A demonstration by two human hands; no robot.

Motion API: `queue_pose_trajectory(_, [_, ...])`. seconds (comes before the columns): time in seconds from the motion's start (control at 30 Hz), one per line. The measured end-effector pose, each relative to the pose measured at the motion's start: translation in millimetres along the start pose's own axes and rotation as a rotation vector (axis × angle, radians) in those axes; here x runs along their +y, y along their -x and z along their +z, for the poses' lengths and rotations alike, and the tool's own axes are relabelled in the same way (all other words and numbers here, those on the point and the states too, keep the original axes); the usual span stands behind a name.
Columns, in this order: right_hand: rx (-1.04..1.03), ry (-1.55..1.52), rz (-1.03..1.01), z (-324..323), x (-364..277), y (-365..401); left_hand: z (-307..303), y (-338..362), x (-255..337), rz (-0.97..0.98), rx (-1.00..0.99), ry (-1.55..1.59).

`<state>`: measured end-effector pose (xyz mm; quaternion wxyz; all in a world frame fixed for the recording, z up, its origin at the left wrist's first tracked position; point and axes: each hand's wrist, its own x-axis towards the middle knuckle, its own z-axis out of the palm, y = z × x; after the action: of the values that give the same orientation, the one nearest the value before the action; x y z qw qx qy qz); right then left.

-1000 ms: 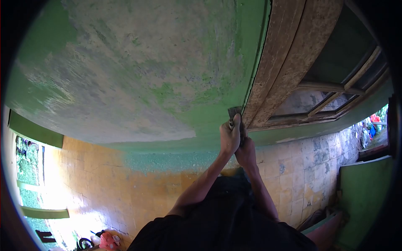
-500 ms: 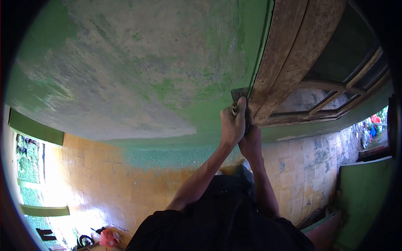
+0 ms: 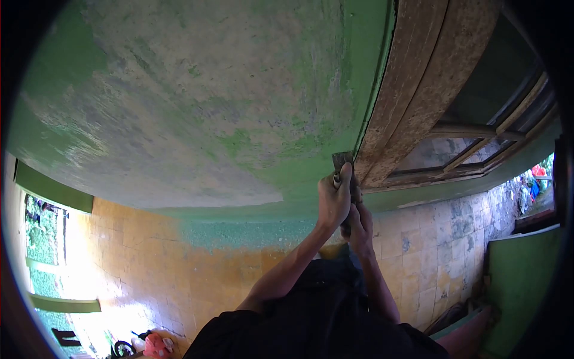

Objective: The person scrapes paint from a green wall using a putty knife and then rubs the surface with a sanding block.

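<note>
A flat-bladed scraper (image 3: 342,158) is held upright, its wide blade against or very near the green wall beside the brown wooden window frame. My left hand (image 3: 335,202) is wrapped round its upper handle, thumb pointing up along it. Just below and to the right, my right hand (image 3: 360,226) grips the lower end of the handle. The wall (image 3: 203,107) shows green paint with large greyish, bare-looking patches. Whether the blade touches the paint is hard to tell.
The wooden window frame (image 3: 412,90) with panes rises at the right. Yellowish floor tiles (image 3: 209,269) lie below the wall. A green panel (image 3: 517,281) stands at the lower right, and a pink-red object (image 3: 158,345) lies at the lower left.
Both hands and the scraper have moved down, toward my body. The blade is now lower along the wall beside the window frame. The view has shifted slightly.
</note>
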<state>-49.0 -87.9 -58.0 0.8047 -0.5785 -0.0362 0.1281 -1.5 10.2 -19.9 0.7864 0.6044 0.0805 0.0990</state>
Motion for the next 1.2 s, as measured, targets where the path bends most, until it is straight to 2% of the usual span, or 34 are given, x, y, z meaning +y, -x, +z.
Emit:
queue_pose_trajectory(0.13, [0.051, 0.054, -0.034, 2, 8, 2, 1, 5, -3, -0.021, 0.046, -0.035])
queue_pose_trajectory(0.33, [0.022, -0.056, 0.077, -3, 11, 1, 2, 6, -9, -0.049, 0.107, -0.035])
queue_pose_trajectory(0.53, [0.018, 0.039, 0.009, -9, 23, -6, -1, 1, -19, 0.012, 0.093, -0.040])
queue_pose_trajectory(0.73, [-0.019, 0.013, -0.001, 4, -19, -10, 8, -4, 13, 0.081, 0.101, -0.014])
queue_pose_trajectory(0.87, [-0.016, -0.059, 0.084, -13, 21, -1, 2, 7, -14, 0.001, 0.138, -0.059])
queue_pose_trajectory(1.2, [0.005, -0.041, 0.067, -11, 17, -7, 5, 3, -15, -0.030, 0.159, -0.015])
